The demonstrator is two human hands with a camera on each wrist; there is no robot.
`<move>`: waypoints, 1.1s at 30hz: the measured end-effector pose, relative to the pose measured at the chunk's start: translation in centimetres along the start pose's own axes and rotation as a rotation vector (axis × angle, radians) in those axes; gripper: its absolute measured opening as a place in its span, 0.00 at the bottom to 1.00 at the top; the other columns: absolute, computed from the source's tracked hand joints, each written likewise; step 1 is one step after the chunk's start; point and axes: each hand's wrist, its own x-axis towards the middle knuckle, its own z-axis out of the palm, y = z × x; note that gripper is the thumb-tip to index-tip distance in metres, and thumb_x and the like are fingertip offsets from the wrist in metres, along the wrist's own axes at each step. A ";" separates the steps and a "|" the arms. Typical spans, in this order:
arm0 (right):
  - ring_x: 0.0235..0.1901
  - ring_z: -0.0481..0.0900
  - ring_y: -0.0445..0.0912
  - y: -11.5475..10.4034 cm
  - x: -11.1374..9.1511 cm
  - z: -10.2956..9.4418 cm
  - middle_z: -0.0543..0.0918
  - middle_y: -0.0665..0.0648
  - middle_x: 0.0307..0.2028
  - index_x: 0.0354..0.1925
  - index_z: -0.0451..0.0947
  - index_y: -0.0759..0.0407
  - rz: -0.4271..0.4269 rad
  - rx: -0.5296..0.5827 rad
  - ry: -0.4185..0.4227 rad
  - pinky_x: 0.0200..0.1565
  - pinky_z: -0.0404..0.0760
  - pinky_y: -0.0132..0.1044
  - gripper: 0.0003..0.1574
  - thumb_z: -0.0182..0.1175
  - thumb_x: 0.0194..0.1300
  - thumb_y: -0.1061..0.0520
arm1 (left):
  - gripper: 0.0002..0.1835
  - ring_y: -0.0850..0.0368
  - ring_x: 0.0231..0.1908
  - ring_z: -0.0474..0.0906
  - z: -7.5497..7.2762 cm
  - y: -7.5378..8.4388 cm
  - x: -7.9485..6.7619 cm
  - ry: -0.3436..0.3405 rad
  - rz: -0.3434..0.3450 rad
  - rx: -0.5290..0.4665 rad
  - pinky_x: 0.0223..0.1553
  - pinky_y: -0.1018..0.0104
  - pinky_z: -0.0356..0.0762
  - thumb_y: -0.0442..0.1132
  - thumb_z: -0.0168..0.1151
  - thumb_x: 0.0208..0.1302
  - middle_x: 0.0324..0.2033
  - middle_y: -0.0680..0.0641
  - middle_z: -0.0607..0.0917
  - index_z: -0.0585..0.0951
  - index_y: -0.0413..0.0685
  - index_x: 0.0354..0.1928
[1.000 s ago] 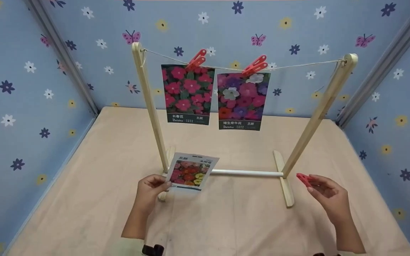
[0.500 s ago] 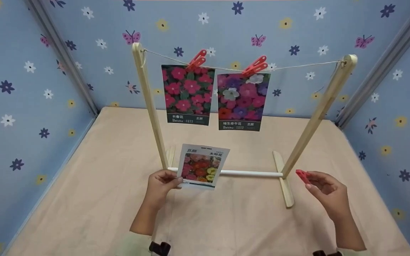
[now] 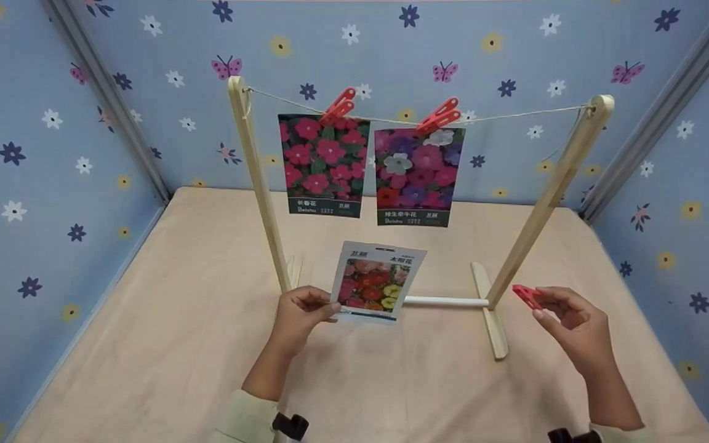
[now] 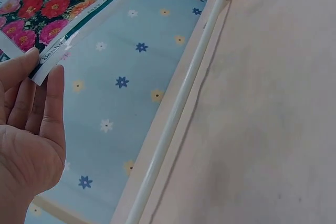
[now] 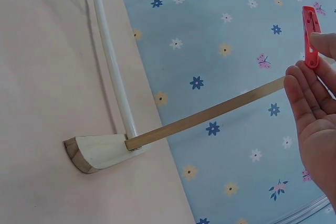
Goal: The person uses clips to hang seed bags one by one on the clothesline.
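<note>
My left hand (image 3: 302, 317) pinches the lower left corner of a white-edged flower seed packet (image 3: 372, 284), which faces me upright in front of the rack's white crossbar (image 3: 444, 301). Thumb on the front, fingers behind, as the left wrist view shows of the packet (image 4: 52, 9). To the right, my right hand (image 3: 576, 326) holds a red clothespin (image 3: 525, 296) between thumb and fingertips, beside the rack's right post. Above, two seed packets with dark bottom bands, one with pink flowers (image 3: 324, 163) and one with mixed flowers (image 3: 419, 175), hang from a string (image 3: 514, 115) by red clothespins.
The wooden rack has a left post (image 3: 259, 178), a right post (image 3: 551, 197) and a flat right foot (image 3: 491, 314). It stands on a table with a beige cover (image 3: 164, 307). Blue flower-patterned panels (image 3: 176, 129) close in the back and both sides.
My left hand has moved right and slightly up with the seed packet, toward the middle of the rack. My right hand, still holding the clothespin, has risen slightly.
</note>
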 end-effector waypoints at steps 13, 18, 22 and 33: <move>0.44 0.82 0.47 -2.0 2.7 -0.3 0.81 0.66 0.45 0.50 0.73 0.83 -0.145 -0.038 -0.029 0.48 0.80 0.29 0.26 0.59 0.51 0.86 | 0.09 0.53 0.30 0.83 3.1 0.9 1.5 -0.027 0.031 -0.018 0.34 0.57 0.86 0.27 0.71 0.55 0.29 0.42 0.85 0.82 0.28 0.35; 0.44 0.82 0.47 -3.3 3.9 -1.0 0.81 0.67 0.45 0.50 0.72 0.85 -0.198 -0.045 -0.051 0.49 0.80 0.29 0.26 0.57 0.49 0.88 | 0.08 0.54 0.30 0.82 4.9 1.0 2.2 -0.018 0.002 -0.004 0.35 0.58 0.86 0.27 0.71 0.55 0.29 0.44 0.85 0.83 0.32 0.35; 0.44 0.81 0.49 -4.4 4.9 -1.5 0.79 0.67 0.46 0.49 0.72 0.86 -0.246 -0.020 -0.077 0.50 0.80 0.30 0.26 0.56 0.48 0.89 | 0.09 0.55 0.30 0.81 6.3 1.3 2.7 -0.006 0.004 0.029 0.35 0.63 0.85 0.28 0.73 0.53 0.31 0.44 0.86 0.83 0.34 0.37; 0.42 0.81 0.48 -7.9 7.4 -2.5 0.81 0.67 0.42 0.46 0.74 0.86 -0.304 -0.148 -0.115 0.52 0.78 0.29 0.25 0.57 0.46 0.88 | 0.09 0.55 0.29 0.80 8.8 2.5 3.6 -0.064 0.048 0.064 0.33 0.66 0.84 0.27 0.72 0.53 0.31 0.45 0.86 0.84 0.35 0.37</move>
